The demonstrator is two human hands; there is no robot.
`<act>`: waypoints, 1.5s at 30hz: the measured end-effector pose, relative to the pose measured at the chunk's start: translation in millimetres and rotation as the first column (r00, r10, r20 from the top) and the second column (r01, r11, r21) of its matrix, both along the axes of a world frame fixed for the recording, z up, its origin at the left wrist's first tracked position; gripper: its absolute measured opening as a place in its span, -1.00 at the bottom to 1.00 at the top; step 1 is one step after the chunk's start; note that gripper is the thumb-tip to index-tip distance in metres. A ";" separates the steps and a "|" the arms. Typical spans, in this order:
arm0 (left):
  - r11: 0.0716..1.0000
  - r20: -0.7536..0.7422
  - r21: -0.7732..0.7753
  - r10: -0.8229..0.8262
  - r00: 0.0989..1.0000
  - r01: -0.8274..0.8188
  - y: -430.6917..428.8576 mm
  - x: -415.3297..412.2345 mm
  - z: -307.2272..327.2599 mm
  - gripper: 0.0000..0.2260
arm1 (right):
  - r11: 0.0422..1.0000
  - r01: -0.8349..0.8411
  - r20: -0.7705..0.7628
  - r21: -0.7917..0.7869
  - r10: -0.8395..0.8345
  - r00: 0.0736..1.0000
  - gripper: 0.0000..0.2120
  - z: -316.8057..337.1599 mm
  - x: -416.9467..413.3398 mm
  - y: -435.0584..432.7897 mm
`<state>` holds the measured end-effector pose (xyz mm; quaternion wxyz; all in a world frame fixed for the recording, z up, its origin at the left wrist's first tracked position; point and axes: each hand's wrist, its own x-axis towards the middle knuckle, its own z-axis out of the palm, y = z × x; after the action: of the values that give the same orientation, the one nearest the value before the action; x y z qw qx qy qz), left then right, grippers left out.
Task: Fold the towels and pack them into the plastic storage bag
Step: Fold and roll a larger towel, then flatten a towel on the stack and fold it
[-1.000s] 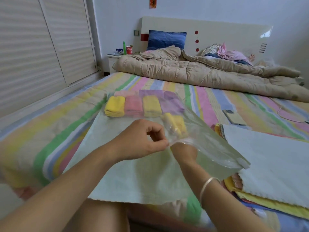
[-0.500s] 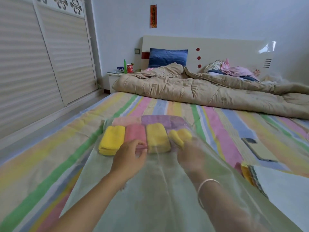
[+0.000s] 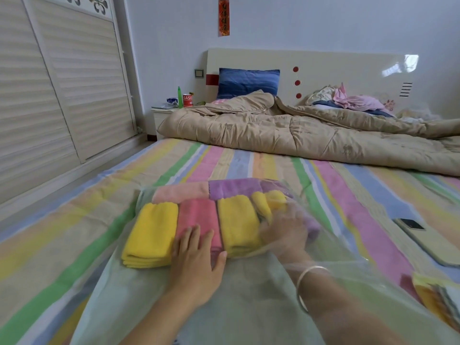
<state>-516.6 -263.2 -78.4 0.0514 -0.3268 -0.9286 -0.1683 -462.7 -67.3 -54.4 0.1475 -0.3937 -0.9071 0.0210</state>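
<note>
The plastic storage bag (image 3: pixel 336 250) is clear and a little glossy, and it lies flat on the striped sheet (image 3: pixel 74 232). At the far end of the bag stand folded towels in two rows: in the near row a yellow towel (image 3: pixel 151 230), a pink towel (image 3: pixel 196 212), a second yellow towel (image 3: pixel 236 220) and a small yellow towel (image 3: pixel 268 202). Behind them are a pale pink towel (image 3: pixel 179 192) and a purple towel (image 3: pixel 236 188).

The right hand (image 3: pixel 283 232) is inside the bag and shows only through the film, hazy and blurred, so I cannot tell how its fingers lie or if they hold something. A pile of other towels (image 3: pixel 435 295) to the right of the bag is cut by the picture edge.

The left hand (image 3: pixel 196 265) lies with straight fingers on the near end of the pink towel, holding nothing. The right hand is at the right end of the near row in the bag, close to the small yellow towel.
</note>
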 end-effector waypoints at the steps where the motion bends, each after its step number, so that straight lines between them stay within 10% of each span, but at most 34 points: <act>1: 0.999 -0.006 0.031 -0.012 1.000 0.012 -1.7 0.0 -1.6 -0.13 | 1.000 -0.025 0.003 0.010 0.025 1.000 -0.68 -2.6 1.3 3.8; 8: 1.000 -0.040 0.014 -0.027 0.999 0.027 -6.1 -2.8 -11.4 -0.25 | 0.928 -0.367 0.196 0.054 0.351 0.916 -0.43 -26.4 9.6 29.0; 14: 0.996 -0.090 0.059 -0.063 0.994 0.069 -9.9 13.2 -0.5 -0.48 | 0.949 -0.308 0.281 -0.060 0.312 0.907 0.02 -15.0 28.9 15.8; 24: 0.815 0.094 0.282 -0.549 0.830 0.507 31.1 196.2 78.0 -0.55 | 0.784 -0.601 -0.019 -0.158 0.606 0.796 -0.52 -27.3 244.0 -109.3; 33: 0.800 0.187 -0.124 -0.562 0.806 0.587 14.5 299.6 13.8 -0.46 | 0.615 -0.435 -0.216 -0.658 0.399 0.891 -0.75 53.2 461.3 -95.7; 38: 0.781 -0.075 -0.256 -0.603 0.794 0.569 -21.5 297.3 -26.4 -0.35 | 0.803 -0.287 -0.149 -0.522 0.245 0.958 -0.77 53.5 510.0 -50.5; 41: 0.829 0.087 -0.142 -0.535 0.841 0.542 -15.5 297.3 -12.1 -0.20 | 0.863 -0.238 -0.152 -0.445 0.189 0.970 -0.78 47.4 528.4 -28.6; 45: 0.937 0.040 0.186 -0.309 0.950 0.297 32.4 332.5 47.4 -0.66 | 0.878 -0.231 -0.202 -0.419 0.158 0.966 -0.88 36.9 544.2 -12.6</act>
<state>-184.1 -230.8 -31.0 0.0220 -0.4542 -0.8496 -0.2673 81.6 -79.8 -17.5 0.1252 -0.3202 -0.8989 0.2717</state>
